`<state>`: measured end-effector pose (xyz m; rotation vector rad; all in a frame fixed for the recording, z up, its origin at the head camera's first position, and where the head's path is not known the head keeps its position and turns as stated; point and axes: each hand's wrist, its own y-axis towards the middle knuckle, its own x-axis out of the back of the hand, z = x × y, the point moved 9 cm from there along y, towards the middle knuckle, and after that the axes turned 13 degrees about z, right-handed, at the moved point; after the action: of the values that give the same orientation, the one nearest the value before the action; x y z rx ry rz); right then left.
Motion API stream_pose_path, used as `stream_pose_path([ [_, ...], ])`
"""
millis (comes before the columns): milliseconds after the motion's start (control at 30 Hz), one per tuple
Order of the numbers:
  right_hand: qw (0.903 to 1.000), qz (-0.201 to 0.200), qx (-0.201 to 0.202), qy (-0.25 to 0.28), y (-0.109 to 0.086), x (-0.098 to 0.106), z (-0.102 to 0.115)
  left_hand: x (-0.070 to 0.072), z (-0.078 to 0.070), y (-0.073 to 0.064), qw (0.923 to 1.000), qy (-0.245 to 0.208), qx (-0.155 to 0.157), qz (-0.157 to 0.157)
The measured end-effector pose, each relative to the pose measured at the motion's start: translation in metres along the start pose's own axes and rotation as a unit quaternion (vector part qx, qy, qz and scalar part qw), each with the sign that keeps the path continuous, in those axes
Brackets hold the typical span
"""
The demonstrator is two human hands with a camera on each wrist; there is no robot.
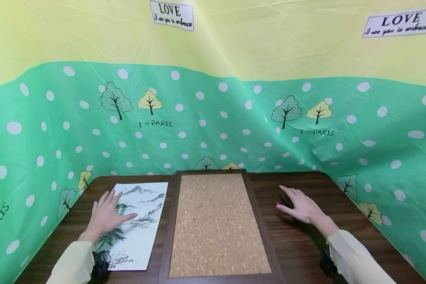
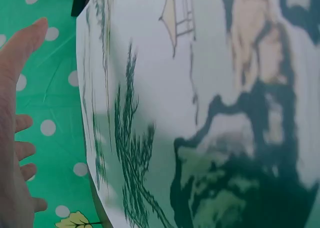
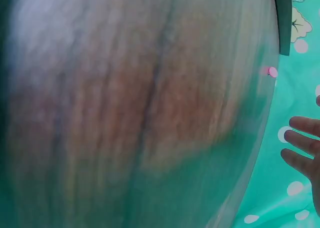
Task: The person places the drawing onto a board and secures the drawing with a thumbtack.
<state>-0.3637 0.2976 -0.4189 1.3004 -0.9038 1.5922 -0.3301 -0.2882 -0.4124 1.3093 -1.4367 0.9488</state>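
Observation:
A sheet with an ink landscape painting (image 1: 142, 232) lies on the table, left of a cork board (image 1: 216, 225) in a dark brown frame. My left hand (image 1: 105, 215) is spread over the sheet's left side, its fingers apart and holding nothing. In the left wrist view the printed pavilion and trees on the painting (image 2: 145, 93) fill most of the picture. On the right, my right hand (image 1: 303, 207) hovers over the table with fingers extended, casting a shadow below. Close by its thumb tip is a small pink push pin (image 3: 272, 72), seen on the tabletop in the right wrist view.
The dark wood-grain table (image 1: 269, 179) carries the framed board in its middle. A green and yellow cloth (image 1: 234, 114) with white dots and printed trees hangs behind the table and along both sides.

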Motion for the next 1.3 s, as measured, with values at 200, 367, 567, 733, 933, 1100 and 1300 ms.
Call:
stream_pose_path([
  [200,0.9986,-0.002,-0.022,0.049,-0.002,0.0,-0.004,0.001,0.009,-0.008,0.9984,-0.048,0.011,0.029],
  [367,0.9993,-0.002,-0.012,0.034,0.0,-0.004,0.001,0.003,0.021,-0.014,0.9946,-0.079,0.028,0.061],
  [567,0.9989,-0.025,0.005,0.04,0.002,-0.005,0.002,0.001,0.039,-0.018,0.9917,-0.078,0.061,0.082],
  [733,0.9927,-0.025,0.016,0.117,0.006,-0.007,-0.004,-0.003,0.049,-0.02,0.9866,-0.103,0.078,0.1],
  [933,0.9783,0.008,-0.017,0.206,0.009,-0.011,-0.011,-0.01,0.06,-0.021,0.9743,-0.135,0.113,0.141],
  [1100,0.9625,0.023,-0.052,0.265,0.012,-0.015,-0.017,-0.012,0.064,-0.02,0.9681,-0.132,0.133,0.166],
  [1300,0.9416,0.031,-0.066,0.329,0.018,-0.02,-0.02,-0.012,0.067,-0.021,0.9636,-0.141,0.144,0.176],
])
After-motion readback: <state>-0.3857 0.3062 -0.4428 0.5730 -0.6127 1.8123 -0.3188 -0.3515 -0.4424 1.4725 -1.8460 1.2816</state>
